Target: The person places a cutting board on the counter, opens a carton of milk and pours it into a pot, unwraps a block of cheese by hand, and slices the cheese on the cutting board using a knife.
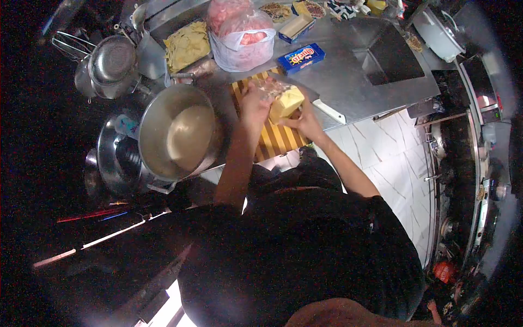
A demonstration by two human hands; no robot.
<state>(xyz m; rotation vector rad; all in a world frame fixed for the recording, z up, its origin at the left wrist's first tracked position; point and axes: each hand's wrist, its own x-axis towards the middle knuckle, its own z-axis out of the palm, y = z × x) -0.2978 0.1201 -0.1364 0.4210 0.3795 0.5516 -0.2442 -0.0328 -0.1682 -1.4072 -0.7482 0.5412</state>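
Observation:
Both hands are around a pale yellow block of cheese (290,100), held above a striped wooden cutting board (280,139). My left hand (255,102) is closed at its left end, where crinkled clear plastic wrapping (272,87) shows. My right hand (306,122) grips the block from the right and below, thumb along its near side. Some fingers are hidden by the block or blurred. A knife with a white handle (330,111) lies right of the board, its blade partly behind my right hand. Beyond the board sits a closed blue carton (301,58).
A large metal pot (177,131) stands left of the board. Behind are a bag of yellow slices (187,46), a plastic bag with pink contents (245,49) and an opened carton (297,28). Strainers (113,60) hang at left. A sink basin (393,54) lies right.

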